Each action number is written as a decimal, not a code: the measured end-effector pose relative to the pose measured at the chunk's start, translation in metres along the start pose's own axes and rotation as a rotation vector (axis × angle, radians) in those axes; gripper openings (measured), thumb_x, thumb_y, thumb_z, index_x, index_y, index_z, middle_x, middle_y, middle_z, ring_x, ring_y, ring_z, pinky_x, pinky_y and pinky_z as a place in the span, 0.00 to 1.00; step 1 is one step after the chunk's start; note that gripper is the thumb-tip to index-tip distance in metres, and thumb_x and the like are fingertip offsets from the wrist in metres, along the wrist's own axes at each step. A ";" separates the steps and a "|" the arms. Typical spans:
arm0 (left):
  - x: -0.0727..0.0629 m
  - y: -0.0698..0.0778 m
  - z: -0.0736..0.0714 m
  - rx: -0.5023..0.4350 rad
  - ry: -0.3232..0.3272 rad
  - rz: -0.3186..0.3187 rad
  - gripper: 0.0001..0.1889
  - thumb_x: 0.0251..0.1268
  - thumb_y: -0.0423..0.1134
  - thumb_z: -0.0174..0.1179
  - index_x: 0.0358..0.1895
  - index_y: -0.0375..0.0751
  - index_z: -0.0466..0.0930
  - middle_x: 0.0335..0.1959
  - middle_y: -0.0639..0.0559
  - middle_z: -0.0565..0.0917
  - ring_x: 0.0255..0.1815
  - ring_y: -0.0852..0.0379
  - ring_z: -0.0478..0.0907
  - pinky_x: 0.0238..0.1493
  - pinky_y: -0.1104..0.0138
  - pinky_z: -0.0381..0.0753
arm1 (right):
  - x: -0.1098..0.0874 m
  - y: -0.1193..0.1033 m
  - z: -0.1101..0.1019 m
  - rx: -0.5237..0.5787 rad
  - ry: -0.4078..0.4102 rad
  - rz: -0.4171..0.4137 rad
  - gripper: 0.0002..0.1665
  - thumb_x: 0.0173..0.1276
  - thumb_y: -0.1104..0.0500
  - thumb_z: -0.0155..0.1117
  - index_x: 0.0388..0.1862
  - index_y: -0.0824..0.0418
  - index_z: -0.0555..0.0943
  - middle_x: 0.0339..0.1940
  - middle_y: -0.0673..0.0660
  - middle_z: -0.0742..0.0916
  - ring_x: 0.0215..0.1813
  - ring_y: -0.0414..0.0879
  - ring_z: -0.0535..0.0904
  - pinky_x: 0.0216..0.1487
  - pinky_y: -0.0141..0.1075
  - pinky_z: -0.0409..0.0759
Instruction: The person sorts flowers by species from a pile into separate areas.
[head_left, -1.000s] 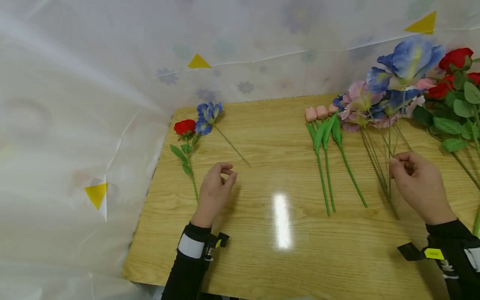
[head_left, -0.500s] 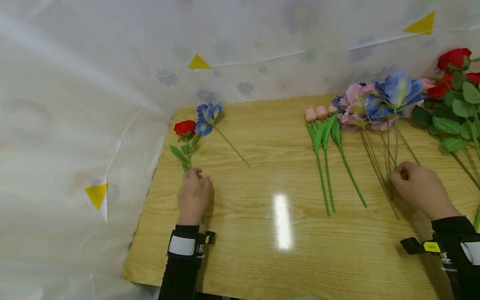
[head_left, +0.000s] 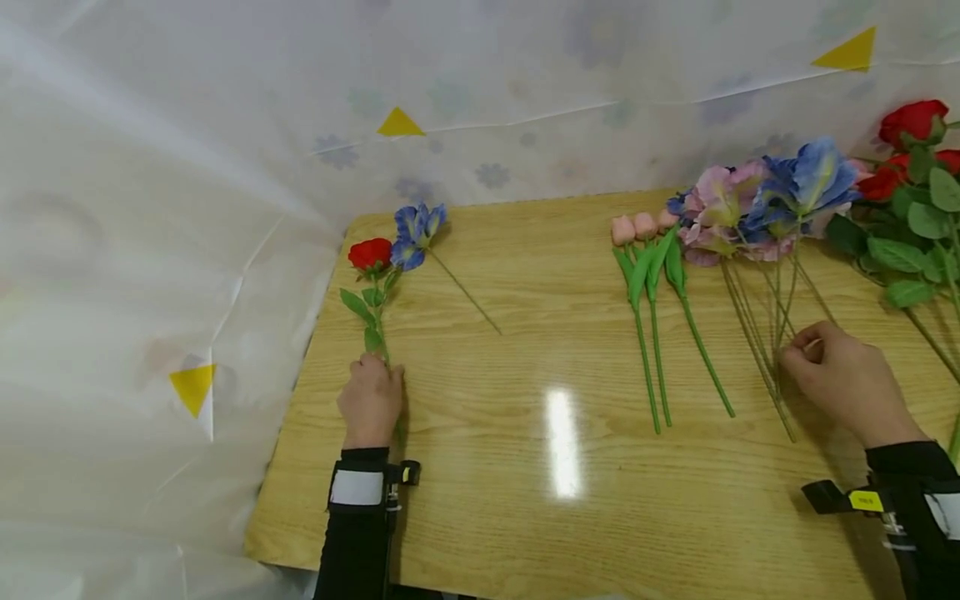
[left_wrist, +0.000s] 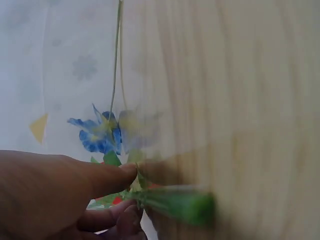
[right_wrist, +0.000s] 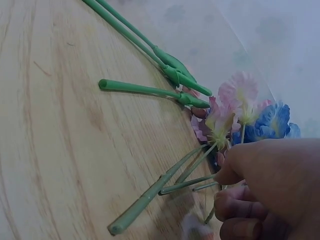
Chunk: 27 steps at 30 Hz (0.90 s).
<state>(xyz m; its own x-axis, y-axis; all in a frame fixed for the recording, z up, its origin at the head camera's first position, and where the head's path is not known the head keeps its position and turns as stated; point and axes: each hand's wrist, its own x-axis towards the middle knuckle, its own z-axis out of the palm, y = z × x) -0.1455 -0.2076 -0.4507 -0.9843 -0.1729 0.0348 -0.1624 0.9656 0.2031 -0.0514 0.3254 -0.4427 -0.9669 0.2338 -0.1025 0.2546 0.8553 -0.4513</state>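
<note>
At the left of the table, my left hand (head_left: 371,402) pinches the stem of a red rose (head_left: 371,254), its bloom pointing away. The left wrist view shows thumb and fingertips around the green stem (left_wrist: 187,204), whose cut end juts past them. Beside the rose lies a blue iris (head_left: 418,235) with a thin bare stem. Over on the right, my right hand (head_left: 847,383) pinches a thin stem under another blue iris (head_left: 821,177). This bloom overlaps pink flowers (head_left: 716,200) in the head view. Fingers hide part of the pinched stem in the right wrist view.
Pink tulips (head_left: 636,271) with green stems lie left of the right hand's flowers. Several red roses (head_left: 913,122) with broad leaves are at the far right. A pale floral sheet (head_left: 525,100) hangs behind the wooden table (head_left: 480,517) and covers its left side.
The left hand has moved left and down from beside the rose onto its stem. The right hand and its blue iris have come down, the bloom now against the pink flowers.
</note>
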 end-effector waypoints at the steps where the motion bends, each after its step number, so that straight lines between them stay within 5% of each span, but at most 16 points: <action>1: 0.000 -0.001 -0.001 0.012 -0.013 0.002 0.20 0.71 0.46 0.60 0.38 0.25 0.75 0.31 0.31 0.81 0.22 0.38 0.82 0.22 0.47 0.81 | 0.000 0.001 0.000 0.003 0.003 0.005 0.19 0.77 0.57 0.49 0.51 0.75 0.70 0.34 0.73 0.80 0.25 0.53 0.74 0.24 0.41 0.67; 7: 0.005 -0.003 -0.008 -0.004 -0.132 0.033 0.16 0.72 0.39 0.55 0.26 0.32 0.79 0.19 0.38 0.80 0.18 0.42 0.80 0.15 0.52 0.75 | 0.005 0.024 0.012 0.011 0.069 0.014 0.23 0.78 0.52 0.45 0.54 0.72 0.71 0.35 0.69 0.80 0.25 0.51 0.73 0.25 0.42 0.66; 13: 0.006 -0.006 -0.020 -0.071 -0.254 0.067 0.24 0.74 0.38 0.50 0.13 0.43 0.68 0.12 0.50 0.68 0.12 0.53 0.69 0.12 0.64 0.64 | 0.016 0.064 0.032 0.016 0.188 0.006 0.28 0.80 0.43 0.40 0.58 0.65 0.71 0.36 0.63 0.77 0.26 0.52 0.69 0.28 0.44 0.61; 18: 0.006 -0.002 -0.035 -0.146 -0.254 0.084 0.18 0.77 0.40 0.49 0.24 0.41 0.73 0.18 0.49 0.71 0.16 0.55 0.68 0.17 0.66 0.65 | 0.014 0.069 0.035 0.028 0.264 -0.039 0.26 0.80 0.44 0.42 0.61 0.62 0.72 0.39 0.59 0.77 0.29 0.43 0.64 0.35 0.41 0.57; 23: -0.001 0.015 -0.048 -0.314 -0.213 0.127 0.13 0.77 0.44 0.53 0.48 0.35 0.77 0.35 0.42 0.84 0.24 0.53 0.76 0.25 0.65 0.72 | 0.006 0.045 0.041 0.124 0.328 -0.219 0.18 0.80 0.49 0.48 0.59 0.55 0.76 0.36 0.48 0.77 0.28 0.34 0.61 0.35 0.33 0.55; 27: -0.009 0.041 -0.057 -0.516 -0.233 0.248 0.11 0.76 0.43 0.55 0.46 0.38 0.76 0.39 0.44 0.84 0.35 0.52 0.80 0.35 0.62 0.78 | -0.012 -0.018 0.031 0.235 0.284 -0.391 0.10 0.77 0.58 0.54 0.52 0.56 0.79 0.29 0.44 0.76 0.24 0.33 0.63 0.29 0.29 0.56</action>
<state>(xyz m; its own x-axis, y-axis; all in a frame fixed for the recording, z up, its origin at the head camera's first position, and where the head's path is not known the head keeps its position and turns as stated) -0.1397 -0.1776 -0.3866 -0.9871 0.1477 -0.0611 0.0700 0.7430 0.6656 -0.0447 0.2925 -0.4606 -0.9376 0.0621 0.3421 -0.1659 0.7849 -0.5971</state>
